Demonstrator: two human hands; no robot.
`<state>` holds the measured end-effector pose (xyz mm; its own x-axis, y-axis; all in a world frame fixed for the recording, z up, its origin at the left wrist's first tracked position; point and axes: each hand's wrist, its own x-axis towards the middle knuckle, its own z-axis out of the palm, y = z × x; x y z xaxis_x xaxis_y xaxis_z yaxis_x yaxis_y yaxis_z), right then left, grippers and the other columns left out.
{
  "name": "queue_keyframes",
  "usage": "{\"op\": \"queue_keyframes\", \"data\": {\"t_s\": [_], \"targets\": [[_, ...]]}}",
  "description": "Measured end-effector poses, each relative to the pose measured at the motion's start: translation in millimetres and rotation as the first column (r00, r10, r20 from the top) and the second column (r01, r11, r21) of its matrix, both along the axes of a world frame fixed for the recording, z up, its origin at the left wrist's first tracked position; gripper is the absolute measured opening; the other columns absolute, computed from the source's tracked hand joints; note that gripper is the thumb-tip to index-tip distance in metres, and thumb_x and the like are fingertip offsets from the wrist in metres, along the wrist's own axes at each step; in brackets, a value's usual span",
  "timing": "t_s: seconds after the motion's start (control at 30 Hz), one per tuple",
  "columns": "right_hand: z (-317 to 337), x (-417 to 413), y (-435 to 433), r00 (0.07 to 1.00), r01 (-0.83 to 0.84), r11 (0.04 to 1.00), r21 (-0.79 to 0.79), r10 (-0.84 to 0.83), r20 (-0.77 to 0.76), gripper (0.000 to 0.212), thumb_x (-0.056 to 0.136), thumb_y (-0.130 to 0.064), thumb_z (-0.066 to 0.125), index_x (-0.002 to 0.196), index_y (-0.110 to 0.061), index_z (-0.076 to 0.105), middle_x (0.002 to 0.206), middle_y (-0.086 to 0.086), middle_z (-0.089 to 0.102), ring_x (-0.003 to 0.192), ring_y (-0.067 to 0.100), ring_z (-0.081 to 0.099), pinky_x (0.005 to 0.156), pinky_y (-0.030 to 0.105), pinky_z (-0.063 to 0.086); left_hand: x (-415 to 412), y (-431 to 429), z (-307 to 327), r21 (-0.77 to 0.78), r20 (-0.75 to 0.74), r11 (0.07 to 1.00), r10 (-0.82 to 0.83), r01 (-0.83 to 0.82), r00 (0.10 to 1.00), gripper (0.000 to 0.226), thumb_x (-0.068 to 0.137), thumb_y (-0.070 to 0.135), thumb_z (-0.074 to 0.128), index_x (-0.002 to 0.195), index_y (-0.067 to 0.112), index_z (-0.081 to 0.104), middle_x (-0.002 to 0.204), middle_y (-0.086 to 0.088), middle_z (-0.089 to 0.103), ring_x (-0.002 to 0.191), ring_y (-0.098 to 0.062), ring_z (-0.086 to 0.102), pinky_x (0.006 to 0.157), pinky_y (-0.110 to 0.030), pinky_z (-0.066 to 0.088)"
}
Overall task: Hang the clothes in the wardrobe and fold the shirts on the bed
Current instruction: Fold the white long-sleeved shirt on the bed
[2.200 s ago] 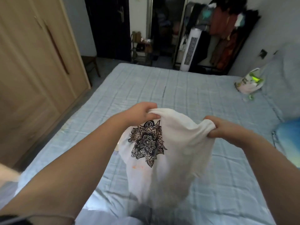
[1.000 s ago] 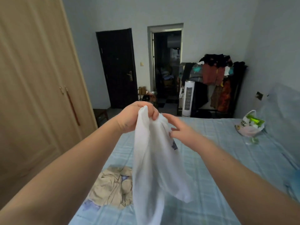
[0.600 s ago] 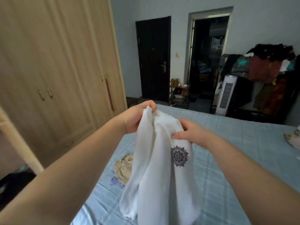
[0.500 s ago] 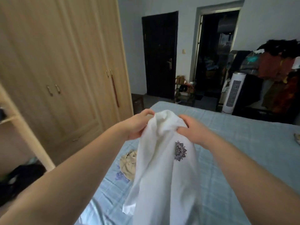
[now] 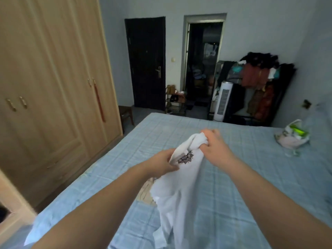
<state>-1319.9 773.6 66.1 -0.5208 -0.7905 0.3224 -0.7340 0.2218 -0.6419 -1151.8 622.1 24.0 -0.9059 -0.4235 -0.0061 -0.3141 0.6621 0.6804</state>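
A white shirt (image 5: 177, 198) with a small black mandala print hangs from both my hands above the bed (image 5: 242, 177), which has a light blue checked sheet. My left hand (image 5: 161, 163) grips the shirt's upper edge beside the print. My right hand (image 5: 213, 142) is shut on a bunched part of the shirt, farther out and a little higher. A beige garment (image 5: 146, 192) lies crumpled on the bed, mostly hidden behind the shirt and my left forearm. The wooden wardrobe (image 5: 50, 97) stands at the left with its visible doors closed.
A plastic bag (image 5: 292, 136) sits on the bed's far right. Beyond the bed stand a white tower fan (image 5: 222, 101), a rack piled with clothes (image 5: 258, 87), a dark closed door (image 5: 146, 63), an open doorway (image 5: 203, 65) and a small stool (image 5: 125, 114).
My hands have lowered with the shirt and drawn apart, the right one reaching farther out. The view has swung right, back over the bed.
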Motion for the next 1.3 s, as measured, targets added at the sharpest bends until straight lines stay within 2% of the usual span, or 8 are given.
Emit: {"op": "queue_keyframes", "data": {"t_s": [0.17, 0.37, 0.5, 0.63, 0.8, 1.0, 1.17, 1.3], "targets": [[-2, 16, 47, 0.975, 0.167, 0.985, -0.035, -0.170, -0.146, 0.023, 0.080, -0.015, 0.060, 0.103, -0.017, 0.056, 0.093, -0.005, 0.054, 0.082, 0.018, 0.049, 0.064, 0.028, 0.037, 22, -24, 22, -0.258, 0.144, 0.965, -0.002, 0.039, 0.990, 0.033, 0.083, 0.003, 0.052, 0.103, 0.028, 0.059, 0.103, 0.005, 0.062, 0.099, -0.022, 0.058, 0.076, -0.031, 0.040], [14, 33, 97, 0.898, 0.405, 0.914, 0.034, -0.391, -0.203, 0.026, 0.077, -0.039, 0.073, 0.085, -0.036, 0.048, 0.075, -0.014, 0.055, 0.070, 0.013, 0.053, 0.055, 0.030, 0.034, 35, -43, 47, -0.217, -0.204, 0.949, 0.184, -0.227, 0.962, 0.027, 0.090, 0.004, 0.045, 0.092, 0.028, 0.057, 0.085, 0.004, 0.060, 0.078, -0.015, 0.056, 0.059, -0.030, 0.040], [29, 39, 123, 0.900, 0.426, 0.902, 0.061, -0.416, -0.132, 0.045, 0.072, -0.028, 0.081, 0.101, -0.039, 0.048, 0.092, -0.008, 0.058, 0.081, 0.019, 0.057, 0.068, 0.033, 0.043, 31, -38, 45, -0.118, -0.337, 0.936, 0.276, -0.331, 0.900, 0.016, 0.098, 0.019, 0.043, 0.093, 0.031, 0.052, 0.080, 0.015, 0.053, 0.074, -0.008, 0.051, 0.058, -0.028, 0.035], [35, 40, 151, 0.899, 0.437, 0.893, 0.106, -0.437, -0.023, 0.039, 0.089, -0.016, 0.063, 0.124, -0.029, 0.054, 0.113, -0.002, 0.056, 0.091, 0.021, 0.059, 0.069, 0.025, 0.042, 39, -28, 42, -0.111, -0.405, 0.938, 0.259, -0.329, 0.877, 0.015, 0.100, 0.029, 0.041, 0.090, 0.037, 0.051, 0.080, 0.014, 0.057, 0.074, -0.006, 0.054, 0.058, -0.028, 0.041], [43, 31, 175, 0.810, 0.578, 0.803, 0.145, -0.543, -0.223, 0.017, 0.096, -0.022, 0.058, 0.099, -0.010, 0.070, 0.098, 0.015, 0.069, 0.086, 0.030, 0.058, 0.070, 0.034, 0.038, 61, -24, 62, -0.467, -0.318, 0.866, 0.024, -0.178, 0.948, 0.012, 0.103, 0.039, 0.037, 0.095, 0.036, 0.046, 0.076, 0.006, 0.059, 0.069, -0.016, 0.055, 0.065, -0.041, 0.052], [37, 41, 191, 0.732, 0.667, 0.743, -0.057, -0.667, -0.138, 0.031, 0.099, -0.037, 0.051, 0.070, -0.025, 0.047, 0.068, -0.012, 0.048, 0.067, 0.020, 0.046, 0.057, 0.032, 0.026, 80, -42, 105, -0.570, -0.061, 0.811, -0.201, 0.131, 0.978, 0.014, 0.104, 0.038, 0.043, 0.107, 0.031, 0.055, 0.093, -0.001, 0.063, 0.084, -0.024, 0.059, 0.071, -0.036, 0.046], [47, 58, 193, 0.852, 0.505, 0.853, 0.134, -0.467, -0.235, 0.037, 0.098, -0.044, 0.050, 0.084, -0.013, 0.063, 0.081, 0.004, 0.063, 0.076, 0.018, 0.058, 0.067, 0.033, 0.044, 86, -60, 90, -0.596, 0.085, 0.795, -0.077, 0.112, 0.993, 0.020, 0.104, 0.032, 0.043, 0.100, 0.023, 0.061, 0.093, -0.002, 0.063, 0.084, -0.021, 0.058, 0.072, -0.037, 0.046], [55, 61, 197, 0.926, 0.376, 0.908, 0.187, -0.360, -0.116, 0.025, 0.098, -0.020, 0.053, 0.103, 0.002, 0.062, 0.104, 0.022, 0.063, 0.097, 0.038, 0.059, 0.087, 0.043, 0.048, 86, -61, 55, -0.394, -0.053, 0.910, 0.117, -0.128, 0.992, 0.034, 0.104, 0.036, 0.046, 0.087, 0.010, 0.061, 0.081, -0.006, 0.059, 0.079, -0.026, 0.056, 0.059, -0.035, 0.035]]}}
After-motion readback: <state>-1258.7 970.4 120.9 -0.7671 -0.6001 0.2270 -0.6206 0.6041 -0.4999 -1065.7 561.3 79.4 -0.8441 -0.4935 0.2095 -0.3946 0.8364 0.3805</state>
